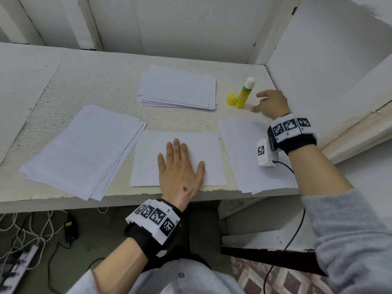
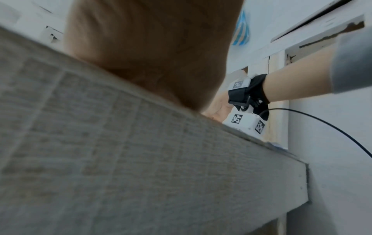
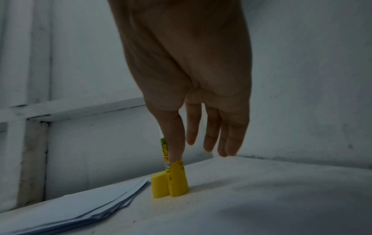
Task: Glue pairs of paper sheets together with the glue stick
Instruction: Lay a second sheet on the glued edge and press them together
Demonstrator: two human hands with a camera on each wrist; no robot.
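An uncapped yellow-green glue stick point(image 1: 244, 93) stands upright on the desk, white glue showing at its top. Its yellow cap point(image 1: 231, 99) sits just left of it. My right hand point(image 1: 269, 103) hovers just right of the stick with fingers spread and relaxed, holding nothing; in the right wrist view the fingers point(image 3: 209, 135) hang straight above the glue stick point(image 3: 177, 179) and cap point(image 3: 160, 186). My left hand point(image 1: 180, 164) lies flat on a white sheet point(image 1: 148, 162) at the desk's front edge. The left wrist view shows only the palm point(image 2: 153, 52) and the desk edge.
Three paper stacks lie around: one at the left point(image 1: 84, 149), one at the back point(image 1: 178, 88), one at the right point(image 1: 244, 149) under my right wrist. White walls close the desk point(image 1: 84, 81) at the back and right. Cables lie on the floor point(image 1: 31, 230).
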